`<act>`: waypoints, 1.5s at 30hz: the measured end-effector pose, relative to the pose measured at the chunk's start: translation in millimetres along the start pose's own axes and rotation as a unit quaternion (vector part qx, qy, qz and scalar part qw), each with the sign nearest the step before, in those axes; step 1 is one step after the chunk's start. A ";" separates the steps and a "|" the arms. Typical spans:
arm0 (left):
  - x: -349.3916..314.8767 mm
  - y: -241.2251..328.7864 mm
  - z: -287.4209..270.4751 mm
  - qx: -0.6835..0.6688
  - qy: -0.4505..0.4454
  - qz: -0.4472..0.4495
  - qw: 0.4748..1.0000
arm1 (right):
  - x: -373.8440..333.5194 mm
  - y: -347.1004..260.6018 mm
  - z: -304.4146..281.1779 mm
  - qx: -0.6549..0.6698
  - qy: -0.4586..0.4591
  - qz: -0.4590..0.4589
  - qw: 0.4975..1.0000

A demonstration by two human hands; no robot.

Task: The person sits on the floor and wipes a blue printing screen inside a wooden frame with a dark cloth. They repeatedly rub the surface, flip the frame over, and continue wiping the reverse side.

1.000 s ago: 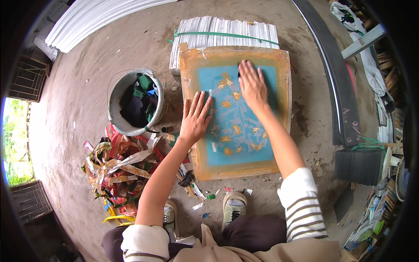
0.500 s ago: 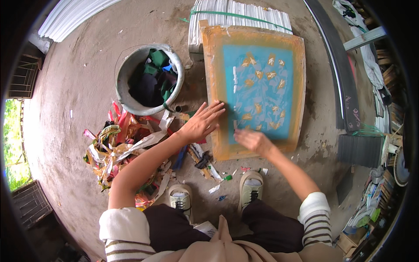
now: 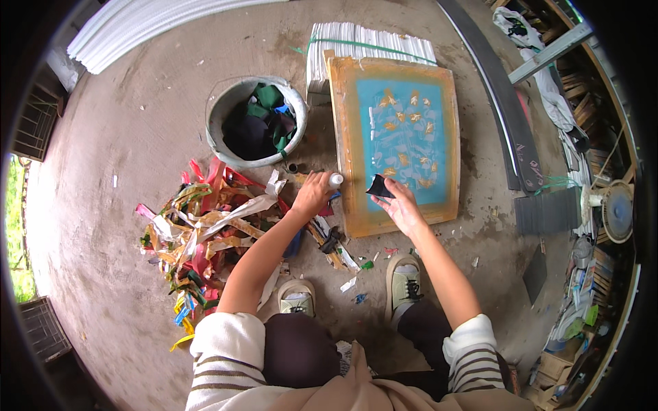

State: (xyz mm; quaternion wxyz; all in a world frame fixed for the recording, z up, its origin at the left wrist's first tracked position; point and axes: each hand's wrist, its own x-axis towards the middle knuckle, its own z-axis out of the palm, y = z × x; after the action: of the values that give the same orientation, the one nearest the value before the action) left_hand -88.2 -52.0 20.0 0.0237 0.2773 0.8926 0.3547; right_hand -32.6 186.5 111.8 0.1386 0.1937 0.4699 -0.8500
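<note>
My left hand [image 3: 313, 194] is closed around a small white bottle [image 3: 335, 180], whose rounded end pokes out past the fingers beside the frame's left edge. Over the lower left of a screen-printing frame [image 3: 445, 171], my right hand [image 3: 401, 209] pinches a small black piece, which looks like cloth [image 3: 379, 187], between thumb and fingers. The frame has a tan border and a blue mesh with pale and orange leaf-like shapes. Its far end leans on a bundle of white sheets [image 3: 370, 41] tied with green strap.
A grey bucket [image 3: 214, 130] holding dark and green cloth stands at the far left of the frame. Beside my left forearm lies a heap of torn, colourful strips [image 3: 205, 233]. A white fan [image 3: 610, 209] and stacked dark sheets [image 3: 546, 214] are on the right.
My left hand has come off the frame's left edge and now holds the white bottle. My right hand, blurred low on the mesh before, now shows the black piece. The whole view has shifted.
</note>
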 end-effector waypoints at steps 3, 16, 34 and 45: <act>3.5 42.7 -27.7 -0.087 -0.029 -0.029 0.995 | -15.1 -3.5 -0.7 -0.032 0.020 -0.031 0.999; 17.6 166.5 -117.6 0.186 -0.115 0.074 0.973 | -62.4 -25.6 32.8 0.031 0.021 -0.085 0.996; 37.2 164.2 -100.1 0.130 -0.014 0.155 0.979 | -50.1 -52.0 21.1 0.069 -0.002 -0.067 0.995; 18.0 19.2 22.4 -0.275 0.146 -0.215 0.926 | 94.0 -79.3 -73.7 -0.105 0.121 -0.085 0.983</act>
State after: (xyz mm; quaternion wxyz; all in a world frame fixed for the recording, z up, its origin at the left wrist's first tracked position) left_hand -88.8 -17.4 18.5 0.0442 0.0062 0.7920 0.6089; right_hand -134.4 285.5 92.0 0.0278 0.2391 0.5848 -0.7746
